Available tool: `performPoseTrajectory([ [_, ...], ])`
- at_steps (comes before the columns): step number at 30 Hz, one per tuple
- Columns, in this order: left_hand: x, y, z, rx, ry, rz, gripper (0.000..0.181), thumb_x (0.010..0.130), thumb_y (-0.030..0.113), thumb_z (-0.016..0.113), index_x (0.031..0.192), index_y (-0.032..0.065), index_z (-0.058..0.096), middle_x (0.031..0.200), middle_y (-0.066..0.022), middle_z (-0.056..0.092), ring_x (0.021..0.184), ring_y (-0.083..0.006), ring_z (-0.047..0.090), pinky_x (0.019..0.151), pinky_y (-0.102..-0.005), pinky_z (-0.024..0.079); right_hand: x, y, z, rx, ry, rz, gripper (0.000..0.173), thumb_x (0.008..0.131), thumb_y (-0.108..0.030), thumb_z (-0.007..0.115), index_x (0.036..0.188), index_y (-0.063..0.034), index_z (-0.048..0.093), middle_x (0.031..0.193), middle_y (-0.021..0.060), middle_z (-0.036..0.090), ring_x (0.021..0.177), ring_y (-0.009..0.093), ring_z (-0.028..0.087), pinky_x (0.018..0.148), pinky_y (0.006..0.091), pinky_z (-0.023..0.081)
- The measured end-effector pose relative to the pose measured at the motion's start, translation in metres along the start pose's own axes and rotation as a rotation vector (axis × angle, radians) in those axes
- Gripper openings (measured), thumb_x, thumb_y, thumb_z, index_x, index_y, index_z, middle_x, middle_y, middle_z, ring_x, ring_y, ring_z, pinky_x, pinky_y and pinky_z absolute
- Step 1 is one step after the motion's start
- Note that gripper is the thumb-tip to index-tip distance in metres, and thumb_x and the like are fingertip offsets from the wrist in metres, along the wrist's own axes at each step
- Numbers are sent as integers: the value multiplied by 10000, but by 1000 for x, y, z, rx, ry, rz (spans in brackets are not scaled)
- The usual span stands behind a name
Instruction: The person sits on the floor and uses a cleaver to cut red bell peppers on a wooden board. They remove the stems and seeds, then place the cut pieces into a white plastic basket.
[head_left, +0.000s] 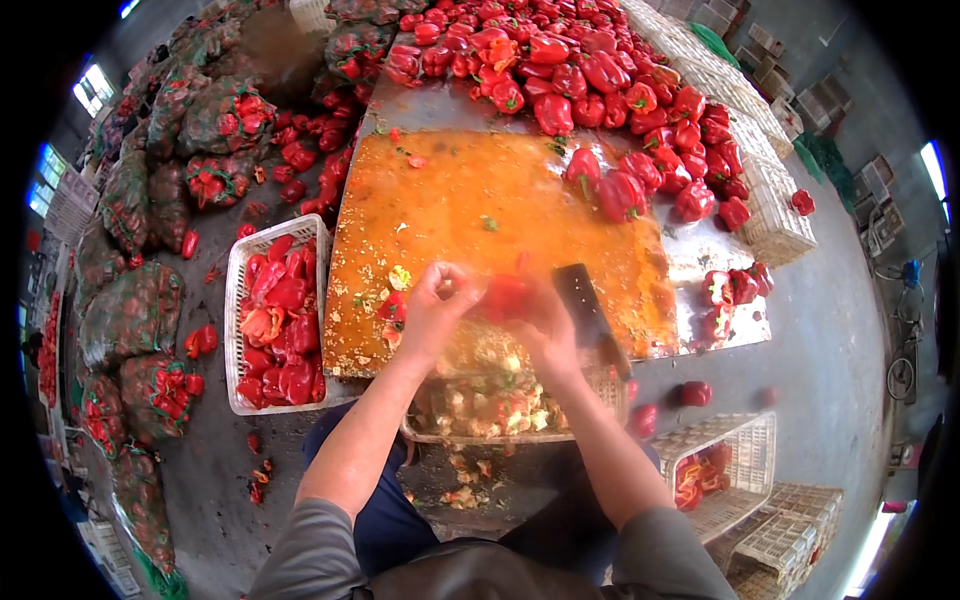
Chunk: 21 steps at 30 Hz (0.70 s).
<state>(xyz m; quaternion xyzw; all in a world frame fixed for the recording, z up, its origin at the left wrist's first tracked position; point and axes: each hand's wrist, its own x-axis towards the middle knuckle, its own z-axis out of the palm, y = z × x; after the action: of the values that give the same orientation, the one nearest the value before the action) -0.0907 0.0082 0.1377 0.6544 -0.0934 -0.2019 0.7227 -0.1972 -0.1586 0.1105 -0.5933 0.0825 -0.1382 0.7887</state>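
Observation:
Over the near edge of an orange-stained cutting board (450, 195), my right hand (544, 322) is blurred around a red bell pepper (504, 296). My left hand (448, 294) is just to its left, thumb and fingertips curled close together; whether they pinch anything small is unclear. A dark, wide-bladed knife (589, 307) lies at the board's near right, by my right hand. Pepper scraps (394, 307) and pale seeds are scattered at the near left. Below my hands, a basket (495, 437) holds pepper cores and seeds.
Whole red peppers (592, 67) are heaped at the table's far side. A white crate (234, 322) of cut peppers stands left. Net sacks (135, 315) of peppers fill the far left. Plastic crates (772, 217) line the right side, and a tipped crate (761, 457) lies at the lower right.

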Motion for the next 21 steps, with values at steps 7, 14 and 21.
performPoseTrajectory([
  [7,-21,-16,36,385,-253,291,469,978,244,789,1413,101,686,1330,-105,720,1172,-213,721,995,-348,570,-2,-14,5,391,191,138,786,1079,-244,675,1688,-81,205,1486,168,558,1319,266,604,1103,425,521],
  [14,-31,-5,43,518,-384,332,592,893,109,857,1436,39,632,1403,-143,681,1270,-258,678,1076,-375,540,-1,-11,-8,353,268,197,802,1082,-256,682,1709,-97,207,1403,146,616,1275,232,613,1070,386,512],
  [21,-28,-7,36,297,-542,75,437,887,-11,815,1293,54,666,1083,12,679,981,-94,647,911,-304,565,1,-16,-11,247,153,272,708,1015,-307,769,1554,30,457,1295,151,665,1089,195,673,930,328,554],
])
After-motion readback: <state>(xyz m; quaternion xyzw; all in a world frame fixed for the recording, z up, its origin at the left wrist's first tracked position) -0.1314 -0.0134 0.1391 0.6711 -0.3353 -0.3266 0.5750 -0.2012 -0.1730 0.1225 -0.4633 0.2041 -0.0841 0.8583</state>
